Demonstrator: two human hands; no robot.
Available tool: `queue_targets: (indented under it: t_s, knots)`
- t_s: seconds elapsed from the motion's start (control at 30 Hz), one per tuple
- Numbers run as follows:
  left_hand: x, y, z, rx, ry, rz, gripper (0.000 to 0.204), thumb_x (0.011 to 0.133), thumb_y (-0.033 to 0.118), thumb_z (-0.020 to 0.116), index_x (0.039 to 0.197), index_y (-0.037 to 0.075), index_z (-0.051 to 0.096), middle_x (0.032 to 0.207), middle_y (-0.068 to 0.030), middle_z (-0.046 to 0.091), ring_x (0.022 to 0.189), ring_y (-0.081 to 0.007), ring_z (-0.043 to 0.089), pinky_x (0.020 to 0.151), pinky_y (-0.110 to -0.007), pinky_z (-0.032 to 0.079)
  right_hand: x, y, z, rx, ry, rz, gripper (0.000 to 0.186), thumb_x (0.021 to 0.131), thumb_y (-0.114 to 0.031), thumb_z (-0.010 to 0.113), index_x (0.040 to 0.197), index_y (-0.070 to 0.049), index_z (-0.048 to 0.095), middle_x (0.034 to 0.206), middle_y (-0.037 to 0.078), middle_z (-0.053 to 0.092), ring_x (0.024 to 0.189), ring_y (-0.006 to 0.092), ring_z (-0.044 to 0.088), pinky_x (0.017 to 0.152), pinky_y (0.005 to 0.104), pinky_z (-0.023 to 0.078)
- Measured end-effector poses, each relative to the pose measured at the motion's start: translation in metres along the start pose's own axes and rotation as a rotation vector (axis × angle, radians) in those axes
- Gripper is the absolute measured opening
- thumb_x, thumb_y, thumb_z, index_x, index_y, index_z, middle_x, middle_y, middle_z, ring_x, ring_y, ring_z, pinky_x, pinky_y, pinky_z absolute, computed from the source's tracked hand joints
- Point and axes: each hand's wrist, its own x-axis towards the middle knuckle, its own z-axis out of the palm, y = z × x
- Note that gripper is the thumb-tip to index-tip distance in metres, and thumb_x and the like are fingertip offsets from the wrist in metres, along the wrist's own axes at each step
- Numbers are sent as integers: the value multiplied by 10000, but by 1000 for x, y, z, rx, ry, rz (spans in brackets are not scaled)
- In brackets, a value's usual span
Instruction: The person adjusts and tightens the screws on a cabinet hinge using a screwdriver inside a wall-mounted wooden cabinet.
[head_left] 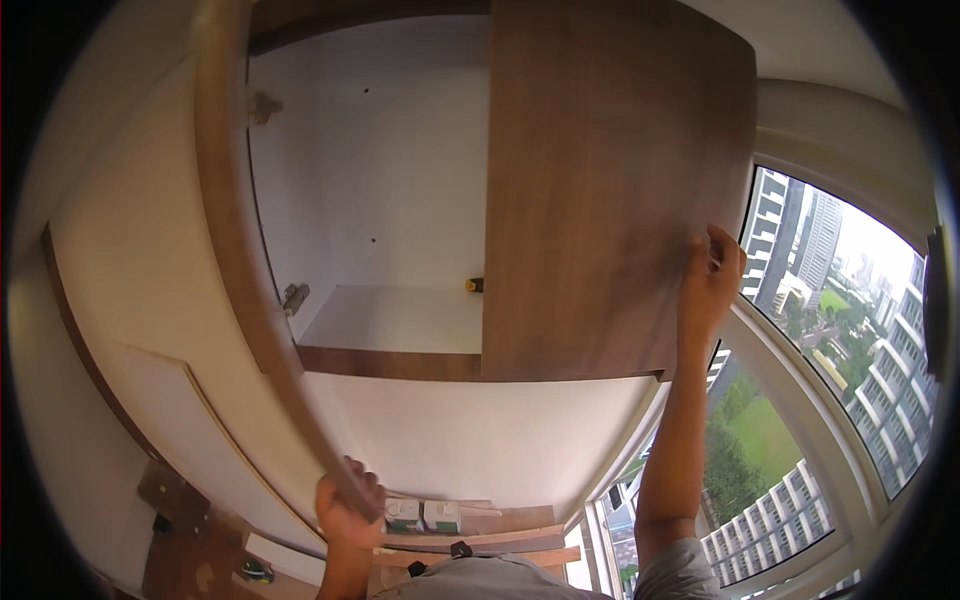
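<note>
Gripping the lower end of the left door (232, 240), the left hand (350, 505) has its fingers wrapped around the edge of the panel, which swings out open from a brown wooden cabinet (390, 363) on the wall. The right hand (713, 265) is raised at the right edge of the right door (600, 190), its fingers loosely curled; whether they grip that edge or only rest by it, I cannot tell. The right door covers the right half of the cabinet's front. The left half shows a white interior, with two small dark holes in its back panel and metal hinges (296, 298) along the left side. On the cabinet's floor, at the right door's inner edge, lies a small yellow-and-black object (475, 285), partly hidden behind that door. Below the cabinet, near the left hand, two cartons (440, 516) stand beside wooden boards (520, 540). A grey sleeve (678, 575) shows at the right arm. To the right, a window (795, 400) looks out on towers (815, 235), trees and a green lawn (760, 435).
</note>
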Motion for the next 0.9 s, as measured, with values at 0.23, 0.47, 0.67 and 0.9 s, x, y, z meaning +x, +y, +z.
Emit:
queue_targets:
  t_s: [0.23, 0.47, 0.67, 0.9]
  knots:
    - [-18, 87, -12, -220, -122, 196, 223, 1044, 224, 457, 1095, 12, 502, 808, -66, 498, 640, -172, 488, 581, -330, 424, -52, -142, 61, 89, -407, -615, 416, 846, -252, 783, 1213, -84, 681, 1358, 210, 518, 1287, 410, 468, 1075, 589, 356]
    - [-4, 125, -37, -236, -65, 110, 329, 1046, 330, 423, 1010, 19, 524, 732, -64, 515, 550, -174, 453, 514, -317, 370, -77, -163, 129, -179, -481, -625, 600, 859, -99, 681, 1439, -89, 529, 1599, 281, 263, 1470, 562, 207, 1161, 707, 214]
    - [10, 78, -17, -405, -30, 285, 449, 1058, 446, 435, 967, 24, 557, 695, -21, 488, 514, -128, 391, 483, -290, 332, -84, -156, 142, -303, -421, -592, 680, 826, 28, 595, 1489, -86, 493, 1636, 340, 160, 1482, 606, 152, 1158, 735, 179]
    - [52, -14, 9, 35, -128, -91, 602, 1077, 560, 393, 887, 28, 601, 704, -103, 601, 539, -191, 544, 492, -320, 468, -83, -182, 104, -291, -516, -549, 760, 765, 96, 619, 1491, -90, 489, 1635, 378, 73, 1485, 631, 104, 1157, 747, 155]
